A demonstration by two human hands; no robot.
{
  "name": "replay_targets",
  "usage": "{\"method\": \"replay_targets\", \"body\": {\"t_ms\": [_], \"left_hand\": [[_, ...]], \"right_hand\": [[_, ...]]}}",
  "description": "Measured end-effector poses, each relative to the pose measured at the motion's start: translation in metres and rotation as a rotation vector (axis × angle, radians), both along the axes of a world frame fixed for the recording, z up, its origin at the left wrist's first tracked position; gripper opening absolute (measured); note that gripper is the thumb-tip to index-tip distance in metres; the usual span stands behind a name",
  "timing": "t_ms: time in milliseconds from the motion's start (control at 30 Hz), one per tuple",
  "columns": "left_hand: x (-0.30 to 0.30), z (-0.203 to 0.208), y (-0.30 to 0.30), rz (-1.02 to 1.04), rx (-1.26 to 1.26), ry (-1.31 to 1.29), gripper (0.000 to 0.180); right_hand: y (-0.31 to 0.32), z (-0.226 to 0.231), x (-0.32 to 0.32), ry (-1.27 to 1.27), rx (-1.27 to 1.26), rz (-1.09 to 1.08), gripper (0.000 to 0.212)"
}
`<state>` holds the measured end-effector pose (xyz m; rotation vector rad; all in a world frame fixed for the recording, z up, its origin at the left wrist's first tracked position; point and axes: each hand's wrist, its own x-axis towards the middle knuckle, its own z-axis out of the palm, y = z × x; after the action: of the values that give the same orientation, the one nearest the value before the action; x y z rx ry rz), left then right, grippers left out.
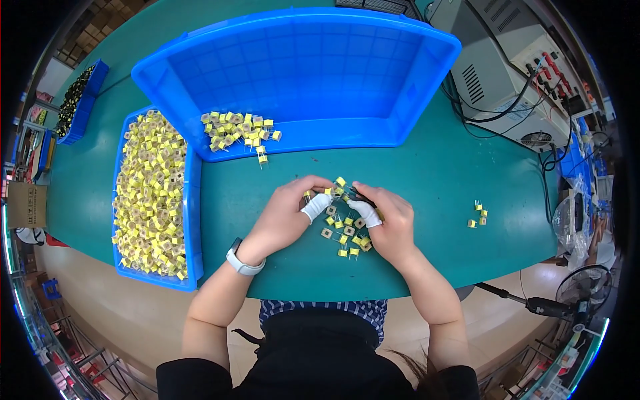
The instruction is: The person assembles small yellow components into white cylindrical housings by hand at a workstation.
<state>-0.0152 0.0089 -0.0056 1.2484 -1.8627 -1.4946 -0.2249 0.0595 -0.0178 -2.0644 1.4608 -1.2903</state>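
Observation:
My left hand point(285, 212), with a white cover on its thumb and a pale watch on the wrist, is closed around small yellow pinned components point(328, 191). Facing it, my right hand point(392, 220), its thumb also covered in white, grips a slim dark tool point(361, 197) whose kind I cannot make out. The tool's tip is beside another yellow component point(341, 181) between the hands. Below the fingertips, a loose group of the same components point(349, 231) lies on the green table point(287, 277), some showing their pins and others their brownish square faces.
At left stands a blue bin point(193, 220) heaped with yellow components. Behind my hands, a large blue tub point(300, 80) lies on its side, with components at its left corner. Several components point(477, 215) sit at right, near a grey instrument point(513, 87) with cables. A fan point(583, 287) stands beyond the edge.

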Motion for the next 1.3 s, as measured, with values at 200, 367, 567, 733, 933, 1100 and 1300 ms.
{"method": "replay_targets", "body": {"t_ms": [200,367,567,733,933,1100,1300], "left_hand": [[0.004,-0.005,-0.003,0.038,0.235,0.429,0.023],[0.004,-0.007,-0.002,0.078,0.266,0.536,0.026],[0.002,-0.012,-0.001,0.082,0.221,0.608,0.026],[0.002,-0.010,0.000,0.095,0.226,0.631,0.026],[0.000,-0.010,0.001,0.069,0.238,0.631,0.026],[0.000,-0.008,0.001,0.075,0.224,0.617,0.025],[0.001,-0.009,0.001,0.054,0.238,0.625,0.024]], "right_hand": [[0.000,0.001,0.001,-0.012,0.011,0.021,0.033],[0.001,0.001,0.001,0.014,0.042,0.038,0.027],[0.002,0.002,0.002,0.023,0.049,0.043,0.026],[0.002,0.003,0.003,0.022,0.058,0.054,0.026],[0.001,0.003,0.004,0.017,0.029,0.068,0.031],[0.001,0.004,0.004,0.016,0.027,0.069,0.032],[0.002,0.006,0.001,0.019,0.053,0.069,0.025]]}}
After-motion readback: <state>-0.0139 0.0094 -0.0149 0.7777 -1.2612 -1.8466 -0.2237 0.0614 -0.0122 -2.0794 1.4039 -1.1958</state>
